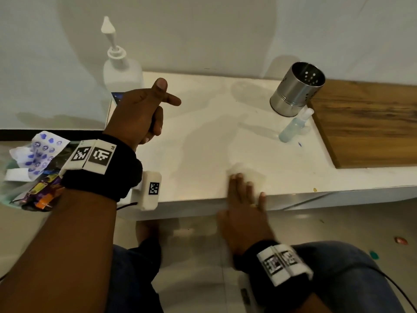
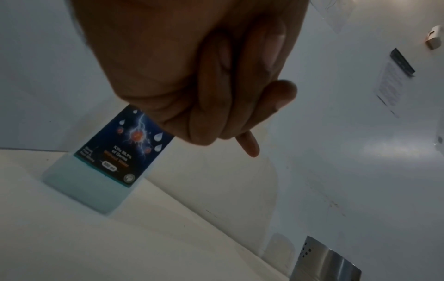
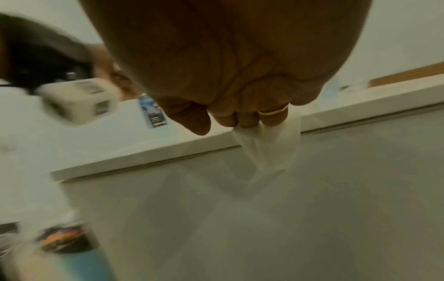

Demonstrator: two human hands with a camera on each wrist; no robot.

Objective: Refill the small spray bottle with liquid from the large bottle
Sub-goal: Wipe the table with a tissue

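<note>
The large pump bottle (image 1: pixel 121 71) with pale liquid and a blue label (image 2: pixel 125 144) stands at the table's back left. At the right, the small spray bottle (image 1: pixel 293 127) holds bluish liquid and stands beside a steel cup. My left hand (image 1: pixel 144 109) hovers in front of the large bottle without touching it. Its index finger points right, the other fingers (image 2: pixel 216 85) are curled, and it holds nothing. My right hand (image 1: pixel 243 195) lies flat with straight fingers on a white tissue (image 1: pixel 248 172) at the table's front edge. The tissue (image 3: pixel 269 148) hangs over that edge.
A perforated steel cup (image 1: pixel 295 89) stands at the back right of the white table (image 1: pixel 203 132). A wooden board (image 1: pixel 365 123) lies further right. A clear bag of wrappers and paper (image 1: pixel 33 168) sits off the table's left end. My knees are below the front edge.
</note>
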